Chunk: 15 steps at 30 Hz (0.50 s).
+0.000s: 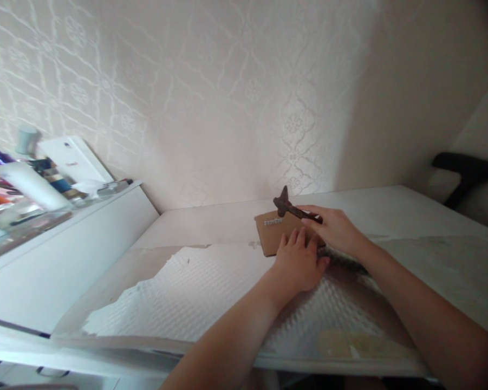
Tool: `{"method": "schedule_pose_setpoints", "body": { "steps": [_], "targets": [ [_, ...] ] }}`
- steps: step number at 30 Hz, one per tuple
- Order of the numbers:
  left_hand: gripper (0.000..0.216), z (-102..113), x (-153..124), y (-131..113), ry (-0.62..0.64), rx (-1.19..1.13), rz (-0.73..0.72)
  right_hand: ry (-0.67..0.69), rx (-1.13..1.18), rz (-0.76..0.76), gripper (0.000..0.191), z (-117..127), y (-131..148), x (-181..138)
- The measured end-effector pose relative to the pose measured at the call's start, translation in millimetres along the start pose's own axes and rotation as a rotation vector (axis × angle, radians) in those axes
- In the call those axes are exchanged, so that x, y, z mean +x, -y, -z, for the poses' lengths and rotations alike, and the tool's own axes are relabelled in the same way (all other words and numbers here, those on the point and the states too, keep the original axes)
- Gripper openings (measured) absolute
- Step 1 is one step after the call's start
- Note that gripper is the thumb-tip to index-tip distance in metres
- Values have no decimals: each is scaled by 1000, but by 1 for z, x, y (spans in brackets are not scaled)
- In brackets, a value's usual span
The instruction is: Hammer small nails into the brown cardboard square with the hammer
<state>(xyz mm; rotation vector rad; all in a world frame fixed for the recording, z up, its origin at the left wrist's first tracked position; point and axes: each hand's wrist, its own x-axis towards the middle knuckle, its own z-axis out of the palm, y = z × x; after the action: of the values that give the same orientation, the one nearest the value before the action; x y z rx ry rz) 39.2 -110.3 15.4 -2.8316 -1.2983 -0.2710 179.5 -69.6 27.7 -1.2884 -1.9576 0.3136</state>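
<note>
A dark, rusty-looking hammer [283,206] is in my right hand [333,227], whose fingers close round its handle. The hammer's head is over a brown cardboard piece [269,245]. Near the far edge of the cardboard is a short row of small whitish-silver bits [272,221], too small to name. My left hand [298,261] lies with its fingers stretched across the near part of the cardboard, partly covering it. Under my left wrist spreads a white, quilted-textured sheet [162,290] with a ragged edge.
The worn white table [211,222] meets a patterned wall [211,108]. To the left, a white cabinet [85,265] holds a white box [75,160], a white tube-shaped container [34,187] and small clutter. A black chair part [467,168] juts in at the right.
</note>
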Motion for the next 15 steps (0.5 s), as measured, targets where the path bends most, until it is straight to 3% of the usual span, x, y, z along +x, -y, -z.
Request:
{"method": "schedule_pose_setpoints", "body": {
  "steps": [15],
  "targets": [
    [51,0,0,0,4,14,-1,-8,-6,3,37,0,-2,0]
  ]
}}
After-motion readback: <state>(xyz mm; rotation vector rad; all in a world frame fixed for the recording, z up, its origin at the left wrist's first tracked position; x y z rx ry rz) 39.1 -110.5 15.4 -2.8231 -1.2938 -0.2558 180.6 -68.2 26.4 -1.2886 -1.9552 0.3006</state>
